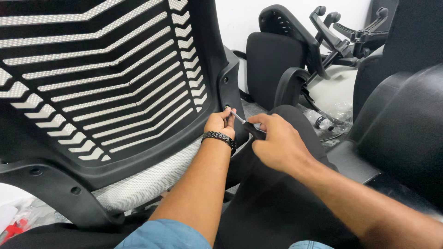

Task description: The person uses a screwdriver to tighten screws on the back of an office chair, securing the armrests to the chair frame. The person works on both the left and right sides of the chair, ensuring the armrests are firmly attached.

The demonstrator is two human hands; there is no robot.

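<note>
One screwdriver (249,127), slim bright metal shaft with a dark handle, held level at the right edge of a chair backrest (106,83); its tip sits at a screw hole in the black frame. Right hand (277,143): fingers wrapped closed around the handle. Left hand (220,123): fingers pinched around the shaft near the tip, against the frame; black link bracelet (220,138) on the wrist.

Backrest: black moulded plastic, upright and close to the camera, with rows of chevron-shaped slots showing pale mesh behind; white mesh also shows below the slotted panel. Further round screw holes dot the frame's lower left.

Behind, on the floor: a second black chair back and seat (272,60), an upturned castor base (350,32), clear plastic wrapping (332,110). A large black moulded part (406,120) stands at right.
</note>
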